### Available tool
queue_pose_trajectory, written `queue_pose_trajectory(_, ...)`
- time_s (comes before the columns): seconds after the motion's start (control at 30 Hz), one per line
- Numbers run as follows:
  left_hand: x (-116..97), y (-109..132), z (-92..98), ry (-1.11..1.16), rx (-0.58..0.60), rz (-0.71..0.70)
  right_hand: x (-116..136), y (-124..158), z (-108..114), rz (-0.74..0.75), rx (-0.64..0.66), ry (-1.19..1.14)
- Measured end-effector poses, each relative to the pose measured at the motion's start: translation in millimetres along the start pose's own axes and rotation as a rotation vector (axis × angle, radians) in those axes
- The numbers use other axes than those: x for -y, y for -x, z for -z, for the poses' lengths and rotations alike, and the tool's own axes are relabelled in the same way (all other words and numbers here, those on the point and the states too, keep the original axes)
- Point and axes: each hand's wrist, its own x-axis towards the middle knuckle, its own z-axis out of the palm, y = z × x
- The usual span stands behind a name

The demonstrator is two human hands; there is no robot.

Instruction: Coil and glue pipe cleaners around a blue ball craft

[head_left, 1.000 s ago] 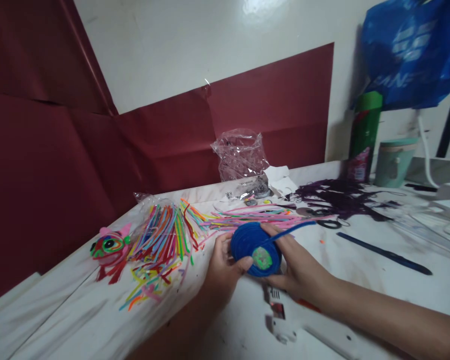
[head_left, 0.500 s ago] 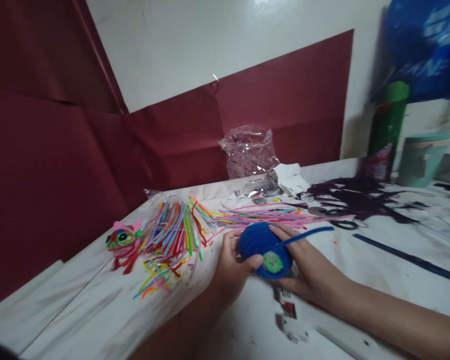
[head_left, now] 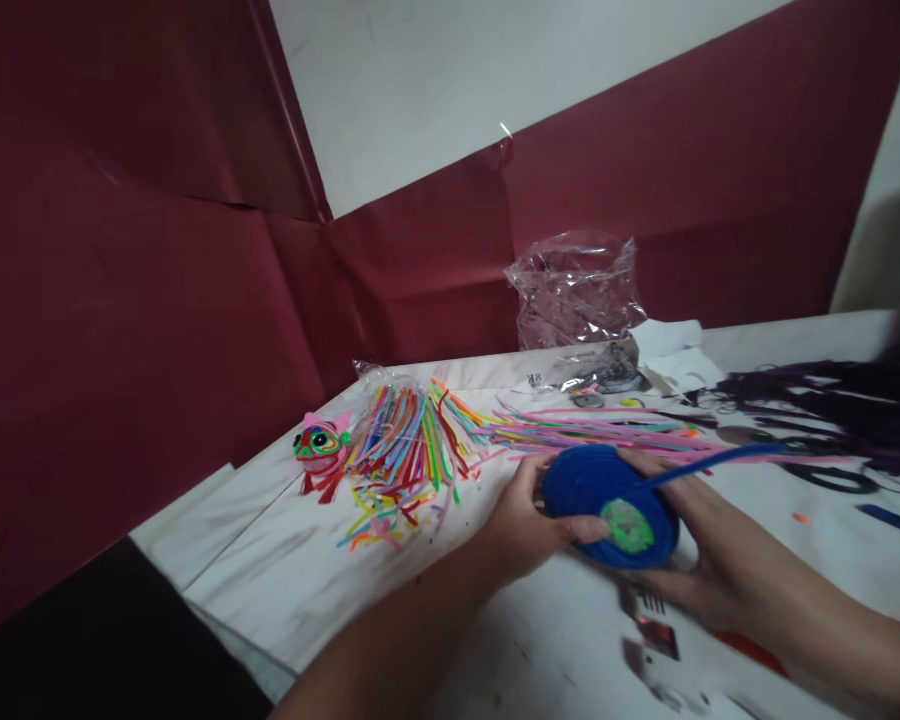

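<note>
By the curled fingers of the left hand (head_left: 529, 525) and right hand (head_left: 709, 535), the blue coiled disc (head_left: 589, 485) is grasped around its rim, probably its best hold. It is judged light, its coils soft and easily loosened. Disc and jutting blue strip (head_left: 731, 456) are held above the table (head_left: 562, 655).

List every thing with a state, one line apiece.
Blue pipe-cleaner coil: held, one end sticking out
Left hand: gripping coil
Right hand: gripping coil
Multicoloured pipe cleaners: spread out
Rear plastic bag: crumpled
Animal figure: standing
Scissors: lying flat, open or shut unclear
Purple strands: heaped
</note>
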Motion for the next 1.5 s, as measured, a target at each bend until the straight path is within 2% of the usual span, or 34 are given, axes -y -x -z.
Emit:
queue_pose_trajectory(0.17, 0.1, 0.2, 0.2, 0.048, 0.033, 0.03, -4.6, 2.6, -1.4, 0.054, 0.027, 0.011)
queue_pose_trajectory(0.37, 2.0, 1.6, 0.5, 0.071, 0.012, 0.061, -7.1, 5.1, -4.1, 0.048, 0.041, 0.019)
queue_pose_trajectory(0.63, -1.8, 2.7, -2.6, 0.168, 0.043, 0.086, -6.0, 6.5, -3.9, 0.067, 0.03, 0.003)
queue_pose_trajectory(0.87, 5.3, 0.4, -5.5, 0.266, 0.035, 0.079, -16.1, 1.9, -1.2, 0.078, 0.077, -0.015)
queue_pose_trajectory(0.93, 8.1, -2.8, -4.4, 0.344, -0.007, 0.052, -14.5, -4.0, 5.7, 0.028, 0.062, -0.043)
queue_pose_trajectory(1.0, 10.4, -6.7, -1.5, 0.382, -0.09, 0.019, -12.0, -9.9, 13.2, -0.082, 0.01, -0.059)
queue_pose_trajectory(1.07, 11.6, -10.7, 2.6, 0.366, -0.189, -0.004, -9.2, -14.2, 19.2, -0.178, -0.028, -0.06)
queue_pose_trajectory(1.13, 11.9, -14.2, 6.8, 0.342, -0.268, -0.013, -5.3, -16.8, 23.9, -0.211, -0.016, -0.064)
queue_pose_trajectory(1.27, 12.1, -19.2, 11.9, 0.327, -0.32, -0.043, 9.9, -21.1, 36.4, -0.151, 0.141, -0.074)
queue_pose_trajectory(1.5, 23.0, -26.3, 18.3, 0.244, -0.409, -0.027, 26.1, -18.4, 66.1, -0.093, 0.356, 0.154)
